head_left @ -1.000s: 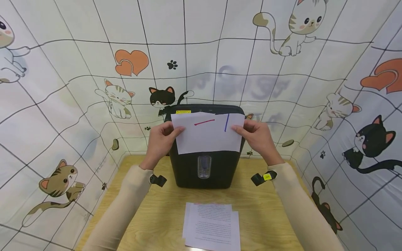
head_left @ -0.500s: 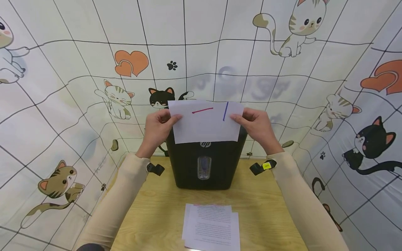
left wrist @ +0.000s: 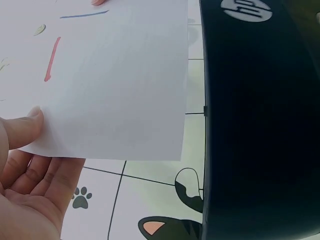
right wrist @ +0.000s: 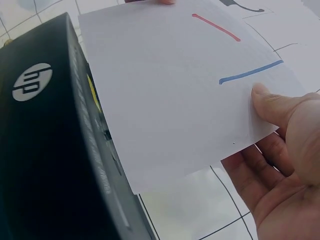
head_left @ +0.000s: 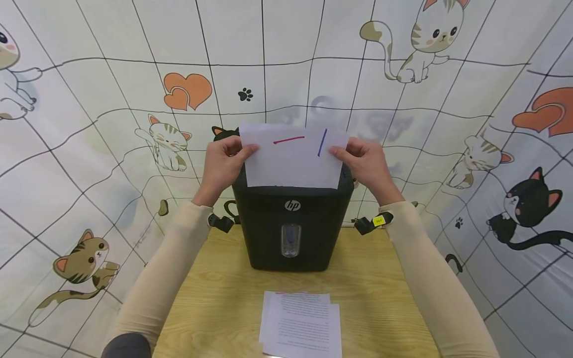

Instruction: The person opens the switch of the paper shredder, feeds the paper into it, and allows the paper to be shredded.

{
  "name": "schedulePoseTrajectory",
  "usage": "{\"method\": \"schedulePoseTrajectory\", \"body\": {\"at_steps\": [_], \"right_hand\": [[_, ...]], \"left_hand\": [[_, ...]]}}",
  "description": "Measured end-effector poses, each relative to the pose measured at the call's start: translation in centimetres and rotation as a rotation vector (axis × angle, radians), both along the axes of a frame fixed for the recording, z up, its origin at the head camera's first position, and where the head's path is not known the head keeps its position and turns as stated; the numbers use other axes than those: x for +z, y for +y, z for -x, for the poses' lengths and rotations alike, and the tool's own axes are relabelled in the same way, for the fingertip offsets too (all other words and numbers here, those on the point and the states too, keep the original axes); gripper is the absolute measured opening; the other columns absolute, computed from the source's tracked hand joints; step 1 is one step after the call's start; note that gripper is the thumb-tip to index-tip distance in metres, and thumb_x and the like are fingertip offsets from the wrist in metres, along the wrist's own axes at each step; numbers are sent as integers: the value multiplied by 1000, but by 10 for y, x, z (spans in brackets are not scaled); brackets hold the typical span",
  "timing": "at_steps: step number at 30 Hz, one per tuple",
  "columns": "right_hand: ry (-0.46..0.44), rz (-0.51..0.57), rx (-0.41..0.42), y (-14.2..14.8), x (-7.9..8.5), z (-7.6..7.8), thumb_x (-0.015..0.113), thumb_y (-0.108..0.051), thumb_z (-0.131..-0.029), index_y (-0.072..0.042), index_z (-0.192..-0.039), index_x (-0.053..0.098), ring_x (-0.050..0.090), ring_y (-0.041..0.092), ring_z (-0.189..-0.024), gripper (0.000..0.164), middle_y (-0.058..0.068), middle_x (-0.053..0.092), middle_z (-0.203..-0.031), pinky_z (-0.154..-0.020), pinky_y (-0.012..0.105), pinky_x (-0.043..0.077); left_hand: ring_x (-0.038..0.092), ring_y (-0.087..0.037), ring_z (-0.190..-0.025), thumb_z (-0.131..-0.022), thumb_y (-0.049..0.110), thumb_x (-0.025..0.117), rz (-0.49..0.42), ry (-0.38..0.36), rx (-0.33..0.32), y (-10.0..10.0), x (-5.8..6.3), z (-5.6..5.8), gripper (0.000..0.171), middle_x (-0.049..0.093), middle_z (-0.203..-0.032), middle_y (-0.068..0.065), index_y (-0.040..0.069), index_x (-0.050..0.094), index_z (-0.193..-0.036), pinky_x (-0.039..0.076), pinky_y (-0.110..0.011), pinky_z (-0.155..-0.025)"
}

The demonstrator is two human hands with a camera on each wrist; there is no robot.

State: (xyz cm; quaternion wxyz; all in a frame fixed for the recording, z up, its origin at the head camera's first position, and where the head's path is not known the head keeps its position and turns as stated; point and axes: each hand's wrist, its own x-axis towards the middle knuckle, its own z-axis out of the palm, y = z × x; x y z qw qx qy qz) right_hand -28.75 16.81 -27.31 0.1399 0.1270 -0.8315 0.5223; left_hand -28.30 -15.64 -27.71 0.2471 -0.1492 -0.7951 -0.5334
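Observation:
Between both hands a white sheet of paper [head_left: 291,161] is held up, marked with a short red line and a blue line. My left hand [head_left: 226,161] pinches its left side, thumb in front and fingers behind. On the other side my right hand [head_left: 364,161] pinches it the same way, its thumb beside the blue line. Behind and below the paper stands a black HP paper shredder [head_left: 293,228] with a small clear window. In the right wrist view the sheet's lower edge lies close over the top of the shredder [right wrist: 45,150].
A stack of printed sheets [head_left: 302,323] lies on the wooden table [head_left: 233,288] in front of the shredder. A white curtain [head_left: 286,40] with cat drawings and grid lines surrounds the table at the back and sides.
Both hands have raised the sheet upward. Its lower edge has gone from across the shredder's front to its top, and the HP logo has come into view.

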Motion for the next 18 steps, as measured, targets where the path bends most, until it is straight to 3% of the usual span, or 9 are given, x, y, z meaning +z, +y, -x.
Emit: {"method": "schedulePoseTrajectory", "body": {"at_steps": [6, 12, 18], "right_hand": [[11, 4, -6, -3, 8, 9, 76, -47, -90, -7, -97, 76, 60, 15, -91, 40, -4, 77, -91, -79, 27, 45], [-20, 56, 31, -9, 5, 23, 77, -43, -90, -10, -112, 77, 72, 10, -95, 39, 1, 79, -106, -97, 36, 54], [-35, 63, 29, -10, 1, 33, 76, -43, -90, -12, -119, 76, 72, 15, -103, 42, 8, 77, -118, -104, 41, 53]], "left_hand": [[72, -18, -89, -93, 29, 78, -6, -49, -8, 0, 7, 9, 28, 78, -106, -13, 7, 78, -112, 58, -26, -80], [70, -18, -91, -93, 28, 78, -8, -93, -1, -3, 7, 22, 30, 76, -108, -13, 6, 77, -113, 57, -25, -81], [68, -19, -91, -94, 28, 77, 13, -112, -5, -4, 6, 35, 29, 76, -108, -14, 4, 77, -111, 55, -26, -80]]}}
